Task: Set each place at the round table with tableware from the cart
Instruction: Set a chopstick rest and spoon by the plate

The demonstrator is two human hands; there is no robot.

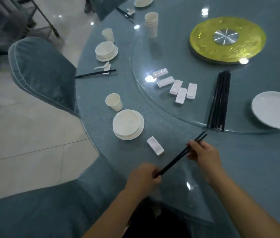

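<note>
No legible text (tableware unmarked)

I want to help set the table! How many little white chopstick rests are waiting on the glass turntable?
5, clustered together on the glass turntable. None looks hidden.

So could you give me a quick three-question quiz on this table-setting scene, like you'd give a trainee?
1. True or false: both hands, the left hand and the right hand, have a grip on one pair of black chopsticks.
2. How many white ceramic chopstick rests lie loose on the glass turntable? A) two B) five C) eight
3. At the nearest place, what lies between the white bowl on its plate and the held pair?

Key: 1 true; 2 B; 3 a single white chopstick rest, with nothing on it.
</note>
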